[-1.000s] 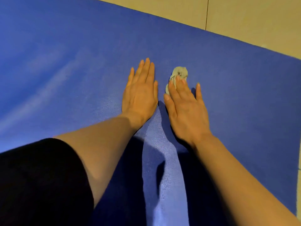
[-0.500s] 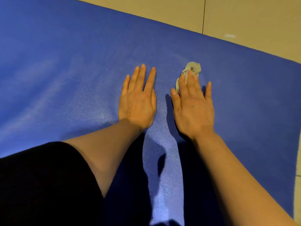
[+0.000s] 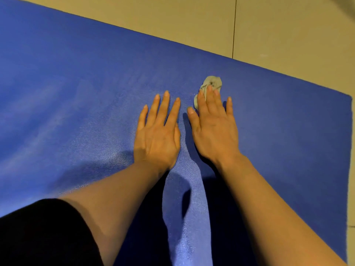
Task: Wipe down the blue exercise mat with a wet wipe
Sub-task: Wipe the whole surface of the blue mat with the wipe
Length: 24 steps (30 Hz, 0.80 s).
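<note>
My right hand (image 3: 213, 129) lies flat on the mat (image 3: 76, 104), fingers straight, with the wipe (image 3: 212, 83) pinned under the fingertips. The wipe is crumpled into a small grey wad, and part of it sticks out past my fingers toward the mat's far edge. I judge the flat palm is there to spread pressure so the wad drags across the surface instead of rolling loose; nothing is pinched, so this grip is open and pressing.

My left hand (image 3: 157, 135) rests just beside it, also flat, fingers spread and straight, holding nothing. I read it as a brace: it takes my weight and keeps the mat from creeping on the floor (image 3: 192, 22) while the other hand pushes.

The mat lies unrolled on the tiled floor, its far edge and right corner in view. Pale streaks show on the left part; whether they are damp or only glare I cannot tell.

No containers are in view, nor any wipe packet.
</note>
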Each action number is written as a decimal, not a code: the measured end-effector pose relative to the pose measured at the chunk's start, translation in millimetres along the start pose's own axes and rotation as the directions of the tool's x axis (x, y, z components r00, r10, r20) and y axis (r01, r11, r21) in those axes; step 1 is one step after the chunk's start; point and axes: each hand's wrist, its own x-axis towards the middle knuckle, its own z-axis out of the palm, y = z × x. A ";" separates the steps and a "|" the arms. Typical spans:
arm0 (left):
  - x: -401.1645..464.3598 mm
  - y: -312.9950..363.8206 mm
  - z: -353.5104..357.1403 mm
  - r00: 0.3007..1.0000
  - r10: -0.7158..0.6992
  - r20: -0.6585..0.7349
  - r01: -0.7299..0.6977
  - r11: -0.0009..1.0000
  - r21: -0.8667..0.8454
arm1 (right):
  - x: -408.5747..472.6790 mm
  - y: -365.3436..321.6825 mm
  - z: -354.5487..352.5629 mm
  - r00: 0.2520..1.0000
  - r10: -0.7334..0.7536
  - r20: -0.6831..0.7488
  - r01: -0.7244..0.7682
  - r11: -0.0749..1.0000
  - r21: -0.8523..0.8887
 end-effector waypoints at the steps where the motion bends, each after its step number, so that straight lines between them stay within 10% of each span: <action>1: 2.1 -0.9 0.2 1.000 -0.001 -0.003 0.001 1.000 0.006 | 10.6 -1.7 -0.3 1.000 0.013 0.005 -0.013 1.000 0.006; 24: 3.0 -3.5 5.4 1.000 -0.021 0.014 0.020 0.999 0.035 | 114.9 -14.7 -14.9 0.978 0.204 0.049 -0.206 0.977 0.053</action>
